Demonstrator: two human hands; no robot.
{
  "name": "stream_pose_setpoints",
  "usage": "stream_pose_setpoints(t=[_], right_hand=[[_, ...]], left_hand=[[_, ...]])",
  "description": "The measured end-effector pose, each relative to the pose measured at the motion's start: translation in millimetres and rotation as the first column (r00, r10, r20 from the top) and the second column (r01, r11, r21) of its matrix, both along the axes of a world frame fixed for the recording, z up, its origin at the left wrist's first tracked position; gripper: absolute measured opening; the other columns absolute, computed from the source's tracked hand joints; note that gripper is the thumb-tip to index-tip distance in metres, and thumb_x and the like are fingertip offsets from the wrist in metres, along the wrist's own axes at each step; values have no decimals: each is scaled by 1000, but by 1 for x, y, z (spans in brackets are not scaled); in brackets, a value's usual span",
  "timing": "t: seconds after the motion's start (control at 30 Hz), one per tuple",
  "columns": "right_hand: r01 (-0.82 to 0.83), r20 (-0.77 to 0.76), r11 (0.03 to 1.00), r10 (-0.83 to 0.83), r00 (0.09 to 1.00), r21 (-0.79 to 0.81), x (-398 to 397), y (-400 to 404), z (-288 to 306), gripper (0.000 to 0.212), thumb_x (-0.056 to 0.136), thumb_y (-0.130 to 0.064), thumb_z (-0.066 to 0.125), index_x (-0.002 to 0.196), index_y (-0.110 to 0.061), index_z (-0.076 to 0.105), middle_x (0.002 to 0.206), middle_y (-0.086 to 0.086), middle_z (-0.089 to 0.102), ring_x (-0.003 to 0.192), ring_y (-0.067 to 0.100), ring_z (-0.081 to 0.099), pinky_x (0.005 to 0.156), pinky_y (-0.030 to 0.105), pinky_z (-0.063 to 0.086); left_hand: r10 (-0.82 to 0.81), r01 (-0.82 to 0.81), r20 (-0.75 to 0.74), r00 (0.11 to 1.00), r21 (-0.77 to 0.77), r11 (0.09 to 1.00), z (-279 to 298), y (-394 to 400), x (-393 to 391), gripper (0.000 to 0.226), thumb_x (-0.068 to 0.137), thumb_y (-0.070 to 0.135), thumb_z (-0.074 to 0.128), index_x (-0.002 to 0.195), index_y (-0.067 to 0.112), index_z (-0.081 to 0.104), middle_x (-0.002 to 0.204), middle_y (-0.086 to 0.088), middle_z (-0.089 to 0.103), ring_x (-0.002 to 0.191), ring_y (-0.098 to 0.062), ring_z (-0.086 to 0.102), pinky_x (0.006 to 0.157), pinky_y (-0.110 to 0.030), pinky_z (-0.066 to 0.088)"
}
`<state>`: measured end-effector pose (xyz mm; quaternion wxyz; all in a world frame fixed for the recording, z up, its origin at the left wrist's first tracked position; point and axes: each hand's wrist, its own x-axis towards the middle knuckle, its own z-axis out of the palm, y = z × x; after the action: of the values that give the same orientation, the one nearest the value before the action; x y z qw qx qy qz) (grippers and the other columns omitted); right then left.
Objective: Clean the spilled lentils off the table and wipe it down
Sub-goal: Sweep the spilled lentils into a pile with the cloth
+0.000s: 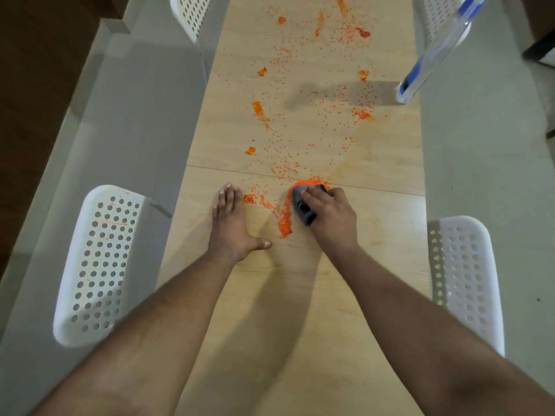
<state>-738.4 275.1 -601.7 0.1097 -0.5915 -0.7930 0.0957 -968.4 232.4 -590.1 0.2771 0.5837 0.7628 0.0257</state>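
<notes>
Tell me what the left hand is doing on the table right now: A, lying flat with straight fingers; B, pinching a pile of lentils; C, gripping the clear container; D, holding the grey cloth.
A: the left hand lies flat on the table, fingers straight, while the right hand holds the grey cloth.

Bare forearms [168, 319], sleeveless, unadorned hands [231, 223]

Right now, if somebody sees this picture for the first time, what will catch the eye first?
First, the orange lentils scattered down the middle of the wooden table, with wet-looking orange smears among them. Next, the right hand pressing a grey cloth against a heaped ridge of lentils, while the left hand lies flat beside it.
</notes>
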Motion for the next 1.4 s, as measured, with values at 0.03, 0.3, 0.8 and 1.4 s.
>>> stream_pose_setpoints(t=[0.03,0.3,0.8,1.4], right_hand=[[19,14,1000,-19,1000,-22,-4,18,4,50,87,-11,59,133,-23,72,137,-3,69,110,35,54,71,40,54],[149,-139,986,-158,978,-71,-16,49,21,60,86,-6,58,142,-28,66,141,-13,66,114,27,50,82,41,54],[-103,-46,995,104,994,13,-23,-35,3,53,85,-17,44,127,-21,76,132,-2,72,102,36,59,69,41,59],[-186,-101,982,189,977,39,-47,-82,5,53,83,-15,52,130,-23,74,137,-5,70,103,32,59,72,39,59]], left_hand=[[-1,1,2,1000,-7,1000,1,1,0,162,56,63,96,167,10,-10,174,-8,-20,160,-24,-21,131,-40,-8],[7,-6,4,1000,-56,998,8,5,0,165,56,63,96,166,12,-15,173,-5,-27,159,-22,-25,129,-39,-11],[-14,15,22,1000,-46,999,5,3,-7,164,55,64,96,167,12,-11,173,-5,-25,159,-20,-25,131,-40,-7],[-216,218,88,972,-12,976,16,9,-50,154,60,52,99,169,15,-4,176,0,-12,161,-17,-14,130,-29,-2]])
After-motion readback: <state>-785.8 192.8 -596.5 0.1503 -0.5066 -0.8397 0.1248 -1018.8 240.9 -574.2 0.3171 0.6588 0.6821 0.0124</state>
